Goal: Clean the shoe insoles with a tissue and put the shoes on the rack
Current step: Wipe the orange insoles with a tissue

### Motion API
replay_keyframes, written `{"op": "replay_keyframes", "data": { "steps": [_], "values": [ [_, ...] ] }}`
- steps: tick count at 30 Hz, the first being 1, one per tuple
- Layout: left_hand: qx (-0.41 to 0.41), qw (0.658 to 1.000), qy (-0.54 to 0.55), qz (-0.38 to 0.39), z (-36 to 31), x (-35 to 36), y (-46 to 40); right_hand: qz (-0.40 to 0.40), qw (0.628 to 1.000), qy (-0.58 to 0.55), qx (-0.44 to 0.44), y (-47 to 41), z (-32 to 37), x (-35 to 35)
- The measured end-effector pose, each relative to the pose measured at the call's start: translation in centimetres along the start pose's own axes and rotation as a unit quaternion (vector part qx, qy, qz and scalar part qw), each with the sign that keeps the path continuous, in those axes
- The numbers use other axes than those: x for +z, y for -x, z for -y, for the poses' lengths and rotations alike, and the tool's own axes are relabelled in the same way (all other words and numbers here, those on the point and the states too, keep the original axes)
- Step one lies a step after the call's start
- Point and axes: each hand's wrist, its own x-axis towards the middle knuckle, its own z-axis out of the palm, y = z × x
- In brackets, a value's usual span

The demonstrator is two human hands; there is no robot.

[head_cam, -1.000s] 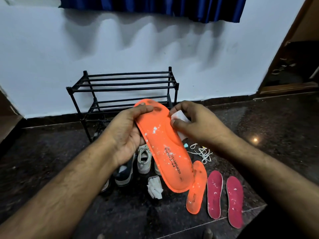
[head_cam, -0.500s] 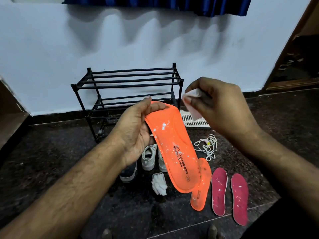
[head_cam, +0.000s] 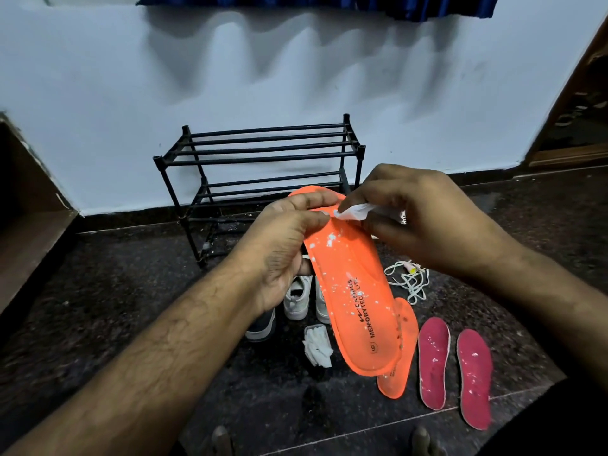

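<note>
My left hand grips an orange insole near its toe end and holds it up over the floor; white specks dot its surface. My right hand pinches a white tissue and presses it against the insole's top end, beside my left thumb. A second orange insole lies on the floor, partly hidden behind the held one. Two red insoles lie to its right. White shoes and a dark shoe stand below my left hand. The black shoe rack stands against the wall.
A crumpled tissue lies on the dark stone floor near the shoes. White laces lie in a tangle to the right. A wooden edge borders the left, a doorway the right.
My right hand came down from above the rack and brought the tissue onto the insole's top end. My left hand still holds the insole at about the same height.
</note>
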Motion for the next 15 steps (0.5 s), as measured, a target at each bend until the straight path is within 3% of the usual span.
{"op": "replay_keyframes", "data": {
  "steps": [3, 8, 13, 15],
  "values": [
    [0.004, 1.0, -0.001, 0.0, 0.1, -0.1, -0.1, 0.008, 0.999, -0.014, -0.03, 0.0, 0.3, 0.2],
    [-0.001, 0.999, -0.031, -0.034, 0.5, 0.0, -0.3, 0.096, 0.99, 0.061, -0.078, -0.1, -0.8, 0.1],
    [0.001, 0.999, -0.014, -0.041, 0.5, -0.4, -0.6, 0.006, 1.0, 0.014, -0.027, 0.0, 0.5, 0.4],
    [0.002, 0.999, -0.006, -0.04, 0.3, -0.3, -0.5, 0.046, 0.999, 0.012, -0.018, -0.3, 1.6, 1.6]
  ]
}}
